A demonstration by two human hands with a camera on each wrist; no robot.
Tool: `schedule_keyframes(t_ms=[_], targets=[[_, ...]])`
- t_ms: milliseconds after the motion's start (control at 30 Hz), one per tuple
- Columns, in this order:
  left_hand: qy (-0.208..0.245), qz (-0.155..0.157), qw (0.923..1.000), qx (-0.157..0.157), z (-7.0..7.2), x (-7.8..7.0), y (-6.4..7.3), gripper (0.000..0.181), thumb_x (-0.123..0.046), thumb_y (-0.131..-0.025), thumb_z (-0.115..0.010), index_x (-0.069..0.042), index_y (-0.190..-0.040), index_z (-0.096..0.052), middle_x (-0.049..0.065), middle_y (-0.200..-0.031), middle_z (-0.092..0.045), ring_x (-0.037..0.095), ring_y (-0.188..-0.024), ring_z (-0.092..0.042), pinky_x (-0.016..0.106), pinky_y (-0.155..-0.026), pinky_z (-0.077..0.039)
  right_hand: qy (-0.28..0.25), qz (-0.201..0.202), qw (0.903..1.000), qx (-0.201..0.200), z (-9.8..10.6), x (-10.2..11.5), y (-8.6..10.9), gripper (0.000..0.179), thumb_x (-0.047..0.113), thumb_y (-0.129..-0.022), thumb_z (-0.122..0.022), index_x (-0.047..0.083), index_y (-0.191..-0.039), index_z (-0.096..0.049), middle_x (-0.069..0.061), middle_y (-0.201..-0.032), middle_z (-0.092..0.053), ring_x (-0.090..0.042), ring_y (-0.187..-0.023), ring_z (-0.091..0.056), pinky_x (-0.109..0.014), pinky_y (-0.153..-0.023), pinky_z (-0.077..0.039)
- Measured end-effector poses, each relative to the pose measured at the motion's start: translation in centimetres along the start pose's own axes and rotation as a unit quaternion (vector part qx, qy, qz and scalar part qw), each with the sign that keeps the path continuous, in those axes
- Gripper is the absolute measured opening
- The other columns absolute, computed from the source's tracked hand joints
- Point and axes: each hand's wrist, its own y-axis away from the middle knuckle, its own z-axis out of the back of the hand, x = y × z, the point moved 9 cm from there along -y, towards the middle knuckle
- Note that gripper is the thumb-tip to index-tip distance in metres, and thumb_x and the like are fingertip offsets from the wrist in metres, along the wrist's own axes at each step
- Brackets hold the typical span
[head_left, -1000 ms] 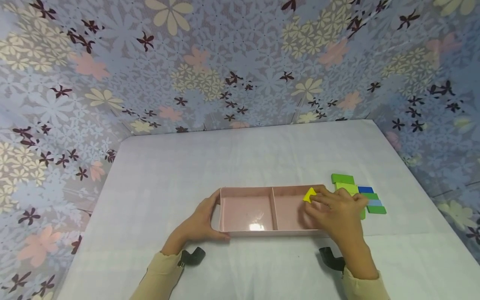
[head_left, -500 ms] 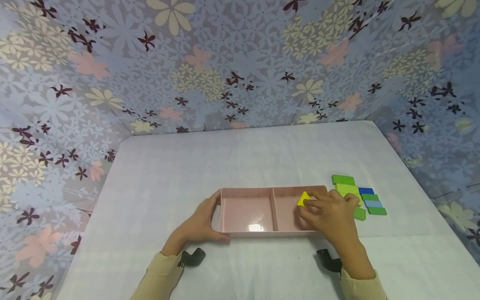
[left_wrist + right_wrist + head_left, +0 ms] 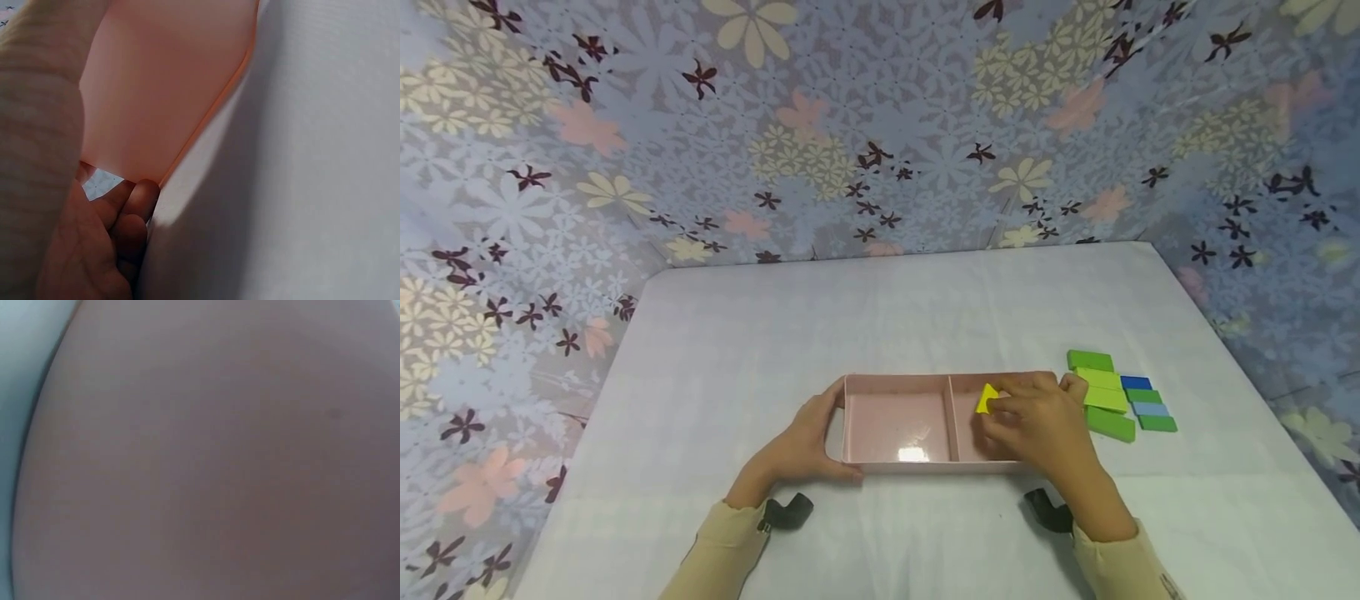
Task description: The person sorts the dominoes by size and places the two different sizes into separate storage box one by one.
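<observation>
A shallow pink box (image 3: 897, 417) with a divider between two compartments lies on the white-covered table. My left hand (image 3: 801, 442) grips its left end, thumb along the front side and fingers round the back corner. In the left wrist view, curled fingers (image 3: 134, 215) show against the pink wall. Over the right compartment, my right hand (image 3: 1037, 421) pinches a small yellow block (image 3: 987, 398) between thumb and fingers. The block's right part is hidden by the fingertips. Only the box's pink side (image 3: 187, 450) fills most of the blurred right wrist view.
Right of the box lie flat blocks: a green block (image 3: 1090, 360), yellow-green blocks (image 3: 1101, 390), a dark blue block (image 3: 1136, 382), a light blue block (image 3: 1150, 409) and more green ones. A floral-patterned wall (image 3: 880, 125) borders the table (image 3: 775, 325) behind and at both sides.
My right hand has moved left with the yellow block, from the right part of the right compartment towards the divider, uncovering more blocks behind it. The left hand stays at the box's end.
</observation>
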Motion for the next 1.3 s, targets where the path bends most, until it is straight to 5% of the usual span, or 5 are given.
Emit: schedule_keyframes(t_ms=[433,667,967,1300], targets=[[-0.001,-0.003,1.0000,-0.006,0.6,0.3,0.1,0.133,-0.060,-0.052,-0.086,-0.028,-0.154,-0.005,-0.004,-0.137,-0.042,0.016,-0.125,-0.037,0.049,-0.104,-0.031,-0.007,0.035,0.9990,0.025,-1.4,0.9,-0.8,0.014,0.033,-0.066,-0.076,0.020,-0.066,-0.076,-0.002,-0.090,-0.073,-0.020,-0.080,-0.056,-0.053,-0.077,-0.025],[-0.002,0.005,0.9999,-0.009,0.7,0.3,-0.4,0.133,-0.061,-0.052,-0.085,-0.031,-0.153,-0.005,-0.007,-0.140,-0.040,0.016,-0.128,-0.034,0.049,-0.106,-0.030,-0.017,0.049,0.9972,0.053,-1.8,1.2,-1.8,0.010,0.032,-0.064,-0.078,0.022,-0.065,-0.075,0.009,-0.074,-0.071,-0.014,-0.075,-0.053,-0.050,-0.076,-0.025],[-0.006,0.007,1.0000,0.000,0.0,0.5,-0.2,0.133,-0.063,-0.053,-0.084,-0.033,-0.153,-0.002,-0.008,-0.143,-0.038,0.015,-0.129,-0.033,0.047,-0.107,-0.028,0.035,0.051,0.9917,0.113,-2.8,1.8,-1.3,0.014,0.043,-0.066,-0.076,0.030,-0.068,-0.076,0.012,-0.088,-0.072,-0.011,-0.079,-0.055,-0.048,-0.075,-0.031],[-0.006,0.001,1.0000,0.006,-0.2,0.5,0.0,0.134,-0.062,-0.053,-0.085,-0.030,-0.153,-0.003,-0.007,-0.144,-0.038,0.014,-0.129,-0.033,0.046,-0.108,-0.027,-0.008,0.074,0.9854,0.153,-3.8,2.4,-0.9,0.014,0.038,-0.066,-0.080,0.026,-0.071,-0.076,0.010,-0.087,-0.072,-0.013,-0.083,-0.055,-0.053,-0.081,-0.029]])
